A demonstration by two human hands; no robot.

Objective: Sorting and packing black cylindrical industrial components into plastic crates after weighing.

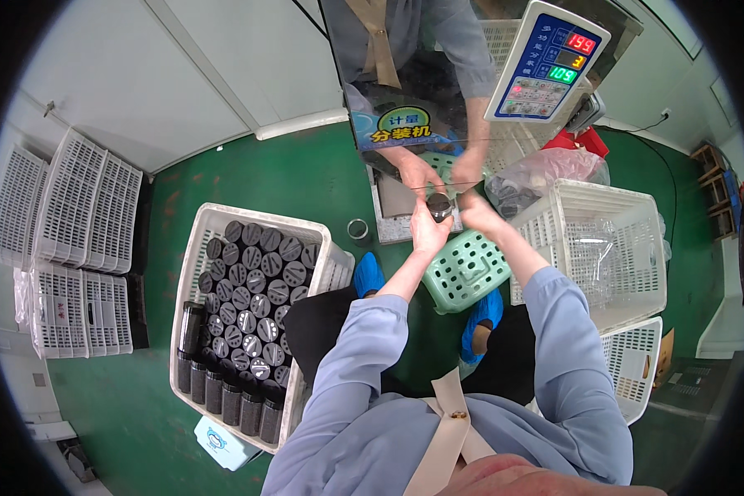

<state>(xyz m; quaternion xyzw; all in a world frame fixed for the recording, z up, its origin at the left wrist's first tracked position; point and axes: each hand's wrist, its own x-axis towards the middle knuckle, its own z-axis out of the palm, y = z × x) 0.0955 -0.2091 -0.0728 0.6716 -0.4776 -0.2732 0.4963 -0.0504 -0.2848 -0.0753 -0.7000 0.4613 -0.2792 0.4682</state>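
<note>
The person's 2 hands are up in front, far from the body, and they hold 1 small dark jar (439, 207) between them. The left hand (427, 233) is under the jar, and its fingers are curled around the jar's side. The right hand (477, 211) is just beside the jar on the right, and its fingers are bent in and touch the jar near the top. The jar is in front of a shiny metal machine (405, 99) with a panel of lit numbers (546, 62). The machine's shiny front shows the person and the hands like a mirror. Below the hands is a green plastic basket (465, 269). On the left, near the person, is a big white crate (211, 223) full of dark jars with grey lids (252, 298). On the right is another white crate (595, 248). A stack of white crates (66, 248) is far to the left on the green floor (306, 178).
</note>
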